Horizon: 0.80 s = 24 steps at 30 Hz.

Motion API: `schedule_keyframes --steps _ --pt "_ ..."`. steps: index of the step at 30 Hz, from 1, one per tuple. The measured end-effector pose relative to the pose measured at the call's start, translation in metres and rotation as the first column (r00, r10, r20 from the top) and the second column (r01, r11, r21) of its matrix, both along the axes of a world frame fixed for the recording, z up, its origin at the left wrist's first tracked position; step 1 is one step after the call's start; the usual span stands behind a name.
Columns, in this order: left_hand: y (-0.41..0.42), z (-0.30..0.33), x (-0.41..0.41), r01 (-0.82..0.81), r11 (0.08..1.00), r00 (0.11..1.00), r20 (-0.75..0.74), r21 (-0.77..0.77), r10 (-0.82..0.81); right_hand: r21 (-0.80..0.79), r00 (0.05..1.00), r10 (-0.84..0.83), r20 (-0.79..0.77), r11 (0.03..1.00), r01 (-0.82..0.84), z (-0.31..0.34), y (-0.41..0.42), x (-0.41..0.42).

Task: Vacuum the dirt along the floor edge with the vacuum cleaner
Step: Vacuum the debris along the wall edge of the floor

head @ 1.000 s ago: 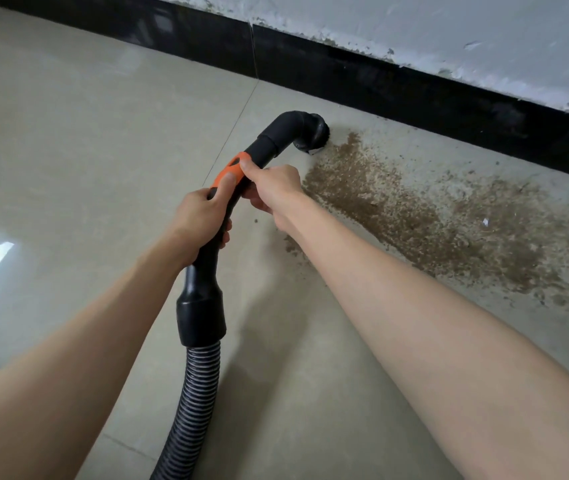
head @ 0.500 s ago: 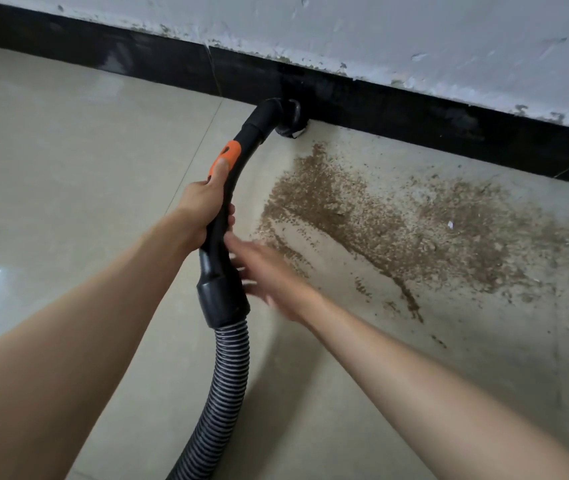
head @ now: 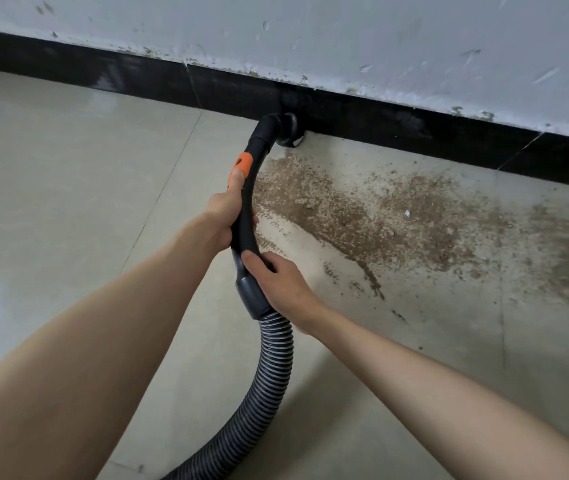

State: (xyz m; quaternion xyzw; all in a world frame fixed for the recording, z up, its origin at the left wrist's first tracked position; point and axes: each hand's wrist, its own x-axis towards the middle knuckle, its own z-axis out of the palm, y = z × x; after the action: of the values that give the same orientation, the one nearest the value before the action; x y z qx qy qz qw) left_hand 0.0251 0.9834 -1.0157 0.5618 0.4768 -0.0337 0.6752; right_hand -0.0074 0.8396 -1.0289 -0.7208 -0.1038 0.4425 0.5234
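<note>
A black curved vacuum handle (head: pixel 250 188) with an orange switch (head: pixel 242 164) ends in a nozzle (head: pixel 288 130) pressed against the floor at the black skirting. My left hand (head: pixel 225 212) grips the handle just below the switch, thumb tip on the orange part. My right hand (head: pixel 278 285) grips the lower end of the handle at its collar, above the ribbed hose (head: pixel 272 372). Brown dirt (head: pixel 390 216) spreads over the beige tile to the right of the nozzle, along the wall.
The black skirting board (head: pixel 414 131) runs along the base of a scuffed white wall (head: pixel 345 39). The hose trails down to the bottom edge of view. Beige floor tiles (head: pixel 68 188) lie to the left, with a bright reflection at far left.
My right hand left the orange switch, dropped down and now grips the handle's lower end. The nozzle moved up against the skirting.
</note>
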Motion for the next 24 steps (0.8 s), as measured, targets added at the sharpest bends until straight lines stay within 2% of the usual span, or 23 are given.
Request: schedule_keyframes --steps 8,11,15,21,24 --pt "-0.046 0.009 0.013 -0.015 0.994 1.000 0.017 -0.105 0.017 -0.060 0.999 -0.052 -0.004 0.997 0.052 0.020 -0.047 0.017" --pt "-0.067 0.011 0.019 0.031 0.991 0.999 0.021 -0.129 -0.029 -0.172 0.989 -0.085 0.120 0.979 0.105 0.023 -0.059 0.013" --pt "-0.086 0.017 0.025 0.022 0.989 0.999 0.048 -0.143 -0.016 -0.153 0.961 -0.116 0.252 0.976 0.158 0.026 -0.076 0.014" --pt "-0.064 0.035 0.005 -0.087 0.994 0.987 0.132 -0.066 0.095 -0.069 0.933 -0.003 0.360 0.997 0.030 0.039 -0.064 0.011" --pt "-0.035 0.044 -0.017 -0.135 0.988 0.983 0.114 -0.077 0.143 -0.078 0.929 0.101 0.357 0.994 -0.078 0.051 -0.043 0.003"
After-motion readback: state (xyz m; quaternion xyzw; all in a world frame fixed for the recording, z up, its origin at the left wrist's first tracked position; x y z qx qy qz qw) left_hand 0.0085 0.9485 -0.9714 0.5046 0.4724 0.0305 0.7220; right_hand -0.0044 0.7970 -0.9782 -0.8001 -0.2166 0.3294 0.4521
